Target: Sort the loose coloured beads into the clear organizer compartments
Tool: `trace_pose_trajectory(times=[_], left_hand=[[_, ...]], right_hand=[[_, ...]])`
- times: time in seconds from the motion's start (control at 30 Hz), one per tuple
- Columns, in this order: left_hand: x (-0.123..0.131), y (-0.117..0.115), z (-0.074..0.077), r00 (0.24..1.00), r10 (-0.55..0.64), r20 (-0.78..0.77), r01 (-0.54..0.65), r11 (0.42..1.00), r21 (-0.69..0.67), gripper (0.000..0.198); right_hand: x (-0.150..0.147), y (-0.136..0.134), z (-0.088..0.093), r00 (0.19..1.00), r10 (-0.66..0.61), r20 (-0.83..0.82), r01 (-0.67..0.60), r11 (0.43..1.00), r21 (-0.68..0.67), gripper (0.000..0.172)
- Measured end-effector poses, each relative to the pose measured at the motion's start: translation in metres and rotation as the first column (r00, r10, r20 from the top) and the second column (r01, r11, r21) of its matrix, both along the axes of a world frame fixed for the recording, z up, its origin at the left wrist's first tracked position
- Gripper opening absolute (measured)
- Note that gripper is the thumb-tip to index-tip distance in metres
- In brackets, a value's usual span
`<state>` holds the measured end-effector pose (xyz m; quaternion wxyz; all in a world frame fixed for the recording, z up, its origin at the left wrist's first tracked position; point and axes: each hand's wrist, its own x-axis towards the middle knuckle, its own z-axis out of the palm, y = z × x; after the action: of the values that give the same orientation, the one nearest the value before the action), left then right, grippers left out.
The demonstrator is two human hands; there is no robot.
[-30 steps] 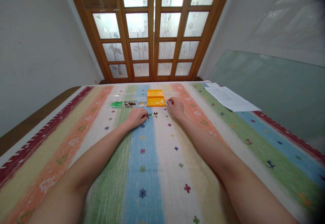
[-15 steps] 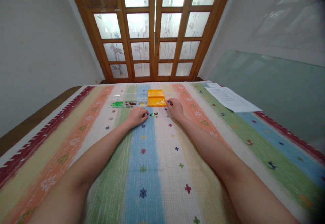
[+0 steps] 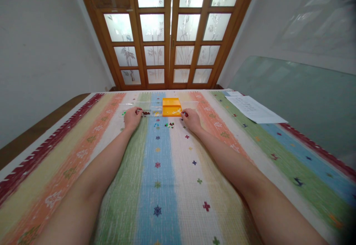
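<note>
For the left hand (image 3: pixel 132 117), a shift within the last second: off the loose beads (image 3: pixel 168 125), up to ten o'clock of them, over the left end of the clear box (image 3: pixel 152 108). Curled, knuckles up; impossible to tell pinching from resting. Reads as a drop-off stage of the bead work rather than a pick. Box of hard clear plastic, shallow, split into cells, with dark red beads (image 3: pixel 146 113) in one. Loose beads tiny, hard, mixed in colour, on a coarse woven striped cloth (image 3: pixel 155 185). At twelve o'clock of them, a glossy orange tray (image 3: pixel 170 106), squarish, with pale bits inside. Barely any shift for the right hand (image 3: pixel 190 119), at the tray's four o'clock corner, fingertips pinched on a red bead (image 3: pixel 185 114).
</note>
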<state>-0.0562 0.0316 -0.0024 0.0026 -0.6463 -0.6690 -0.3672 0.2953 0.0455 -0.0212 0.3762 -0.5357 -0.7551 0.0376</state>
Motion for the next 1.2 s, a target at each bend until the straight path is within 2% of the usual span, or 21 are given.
trace_pose_trajectory(times=[0.13, 0.37, 0.47, 0.53, 0.63, 0.73, 0.83, 0.93, 1.2], left_hand=[[-0.007, 0.002, -0.002, 0.998, 0.042, 0.051, -0.044, 0.998, 0.043, 0.036], [-0.002, 0.002, -0.006, 1.000, -0.015, 0.007, 0.015, 0.999, 0.043, 0.033], [0.012, -0.004, -0.004, 0.993, -0.118, -0.028, 0.119, 0.993, 0.027, 0.033], [0.026, -0.010, -0.001, 0.972, -0.228, -0.060, 0.228, 0.974, -0.012, 0.034], [0.049, -0.022, 0.003, 0.898, -0.418, -0.133, 0.408, 0.908, -0.100, 0.031], [0.072, -0.034, 0.005, 0.850, -0.494, -0.184, 0.463, 0.866, -0.186, 0.027], [0.089, -0.043, 0.006, 0.835, -0.507, -0.212, 0.458, 0.855, -0.241, 0.024], [0.099, -0.048, 0.007, 0.824, -0.503, -0.261, 0.450, 0.861, -0.239, 0.022], [0.097, -0.046, 0.002, 0.826, -0.491, -0.277, 0.438, 0.868, -0.233, 0.019]], right_hand=[[-0.001, 0.000, -0.001, 1.000, 0.013, -0.006, -0.013, 1.000, -0.001, 0.015], [-0.001, -0.002, -0.001, 1.000, 0.026, -0.007, -0.025, 1.000, 0.014, 0.014], [-0.001, -0.002, -0.001, 1.000, 0.028, -0.002, -0.028, 1.000, 0.001, 0.014], [-0.002, -0.003, 0.000, 0.999, 0.033, 0.001, -0.033, 0.999, -0.002, 0.014], [-0.003, -0.004, 0.001, 0.999, 0.046, 0.010, -0.046, 0.999, -0.005, 0.015], [-0.004, -0.005, 0.001, 0.999, 0.052, 0.015, -0.052, 0.998, -0.019, 0.016], [-0.004, -0.005, 0.001, 0.999, 0.050, 0.021, -0.050, 0.999, -0.022, 0.016], [-0.005, -0.003, -0.001, 0.998, 0.043, 0.040, -0.042, 0.999, -0.022, 0.015], [-0.004, 0.000, -0.003, 0.997, 0.050, 0.063, -0.049, 0.999, -0.022, 0.014]])
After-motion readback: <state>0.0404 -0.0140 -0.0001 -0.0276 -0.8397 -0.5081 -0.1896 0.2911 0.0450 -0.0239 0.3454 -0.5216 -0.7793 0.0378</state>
